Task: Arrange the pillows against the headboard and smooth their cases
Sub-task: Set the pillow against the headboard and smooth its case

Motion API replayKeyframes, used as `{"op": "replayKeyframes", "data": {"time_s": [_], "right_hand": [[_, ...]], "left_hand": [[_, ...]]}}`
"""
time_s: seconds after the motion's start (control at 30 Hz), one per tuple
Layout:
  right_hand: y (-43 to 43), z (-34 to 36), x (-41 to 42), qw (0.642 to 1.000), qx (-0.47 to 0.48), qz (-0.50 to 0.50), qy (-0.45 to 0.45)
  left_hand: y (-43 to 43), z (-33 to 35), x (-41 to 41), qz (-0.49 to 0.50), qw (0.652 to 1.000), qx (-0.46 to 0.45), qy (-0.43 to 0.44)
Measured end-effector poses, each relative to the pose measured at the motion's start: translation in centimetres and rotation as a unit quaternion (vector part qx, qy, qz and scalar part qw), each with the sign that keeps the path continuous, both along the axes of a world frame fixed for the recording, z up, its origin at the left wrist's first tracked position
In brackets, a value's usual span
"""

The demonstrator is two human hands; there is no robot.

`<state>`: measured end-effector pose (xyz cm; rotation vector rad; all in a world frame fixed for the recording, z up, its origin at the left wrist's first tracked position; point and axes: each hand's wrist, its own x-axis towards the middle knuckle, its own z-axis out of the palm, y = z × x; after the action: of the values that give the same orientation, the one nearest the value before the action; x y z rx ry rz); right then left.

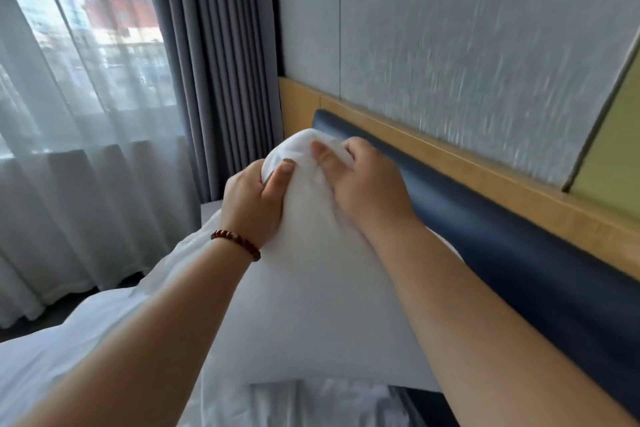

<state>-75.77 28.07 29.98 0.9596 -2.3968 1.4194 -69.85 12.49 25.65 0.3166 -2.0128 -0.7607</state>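
Observation:
A white pillow point(311, 305) stands on end on the bed, leaning beside the dark blue padded headboard point(519, 253). Both hands pinch its top corner. My left hand point(252, 204), with a red bead bracelet on the wrist, grips the cloth from the left. My right hand point(363, 184) grips it from the right, thumb pressed into the case. The bunched corner rises between the two thumbs. The pillow's lower right part is hidden behind my right forearm.
White bedding point(69, 357) spreads to the lower left. A wooden rail point(485, 177) runs above the headboard, under a grey textured wall panel point(450, 45). Grey curtains point(221, 62) and sheer drapes point(86, 149) cover a window at the left.

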Motion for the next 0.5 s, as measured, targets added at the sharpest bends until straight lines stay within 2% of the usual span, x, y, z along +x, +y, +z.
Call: {"op": "replayKeyframes", "data": {"time_s": [0.1, 0.17, 0.23, 0.3, 0.4, 0.5], "right_hand": [[-2.6, -1.9, -0.9, 0.994, 0.109, 0.017, 0.009], [-4.1, -3.8, -1.6, 0.984, 0.171, -0.001, 0.039], [-5.6, -5.6, -3.4, 0.980, 0.178, -0.047, 0.075], [-7.0, -6.9, -5.7, 0.977, 0.180, -0.089, 0.071], [-9.0, -8.9, -9.1, 0.955, 0.265, -0.124, 0.049], [-10.7, -11.9, -11.4, 0.922, 0.360, -0.139, 0.035]], "left_hand": [[-3.5, -1.2, -1.3, 0.021, 0.997, 0.062, -0.046], [-5.5, -2.4, -2.6, -0.013, 0.992, 0.114, -0.055], [-7.3, -4.8, -4.2, -0.033, 0.992, 0.096, -0.069], [-8.5, -8.6, -5.5, -0.042, 0.989, 0.057, -0.128], [-8.9, -16.2, -6.7, -0.071, 0.965, 0.100, -0.230], [-9.7, -24.0, -7.9, -0.065, 0.928, 0.131, -0.344]]}}
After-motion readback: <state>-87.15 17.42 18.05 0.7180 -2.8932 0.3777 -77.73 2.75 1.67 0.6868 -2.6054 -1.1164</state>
